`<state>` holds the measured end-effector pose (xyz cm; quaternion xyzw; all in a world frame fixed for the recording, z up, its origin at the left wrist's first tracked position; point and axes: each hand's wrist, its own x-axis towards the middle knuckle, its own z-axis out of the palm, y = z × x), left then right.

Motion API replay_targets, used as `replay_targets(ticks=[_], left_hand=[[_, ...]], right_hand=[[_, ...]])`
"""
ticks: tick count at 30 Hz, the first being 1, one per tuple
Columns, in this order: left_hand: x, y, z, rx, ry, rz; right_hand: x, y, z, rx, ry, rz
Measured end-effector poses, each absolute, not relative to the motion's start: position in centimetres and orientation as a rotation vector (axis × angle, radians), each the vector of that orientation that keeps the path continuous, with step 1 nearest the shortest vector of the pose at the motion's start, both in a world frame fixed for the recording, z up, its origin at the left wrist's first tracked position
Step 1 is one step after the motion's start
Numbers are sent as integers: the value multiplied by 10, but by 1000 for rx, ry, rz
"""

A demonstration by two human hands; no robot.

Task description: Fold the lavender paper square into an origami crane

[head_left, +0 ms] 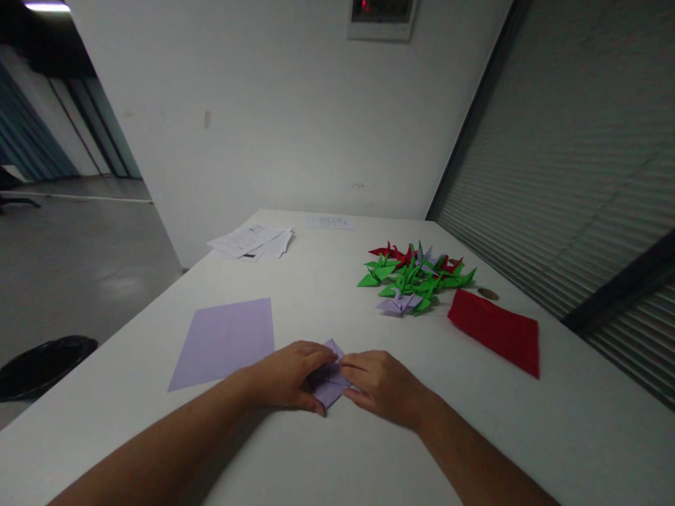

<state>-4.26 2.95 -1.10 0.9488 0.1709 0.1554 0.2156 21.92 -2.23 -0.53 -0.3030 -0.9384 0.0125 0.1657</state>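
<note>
Folded lilac paper (pixel 330 390): I see it on the white table (pixel 323 467) between both hands, partly covered by fingers, one pointed corner aimed away from me.
Left hand (pixel 291 373): I have it palm down over the paper's left part, thumb and fingers spread apart, not clenched, thumb at the near edge.
Right hand (pixel 383 383): bent fingertips touch the folded paper's right edge (whether they truly pinch a flap, I cannot tell from here).
Lilac sheet (pixel 230 338): flat, left of the folded paper and slightly beyond it.
Paper cranes (pixel 410 280): a green, red and lilac cluster beyond the folded paper, to its right.
Red piece (pixel 495 332): well right of the folded paper (paper or cloth, I cannot say).
Printed sheets (pixel 254 241): overlapping, far beyond the folded paper, to its left.
Black bin (pixel 42 359): on the floor, well left of the folded paper.
</note>
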Motion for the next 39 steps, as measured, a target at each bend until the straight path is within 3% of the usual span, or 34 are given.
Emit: replay_targets(ticks=[10, 23, 32, 39], left_hand=[[-42, 27, -8, 2684, 394, 489], [-38, 20, -4, 2564, 530, 841], [-30, 13, 3, 2126, 924, 867], [-23, 21, -16, 1584, 793, 829]], right_hand=[[210, -25, -7, -773, -2659, -135], [207, -16, -10, -834, -2236, 42], [198, -20, -4, -958, -2065, 553], [193, -19, -11, -999, -1664, 1066]])
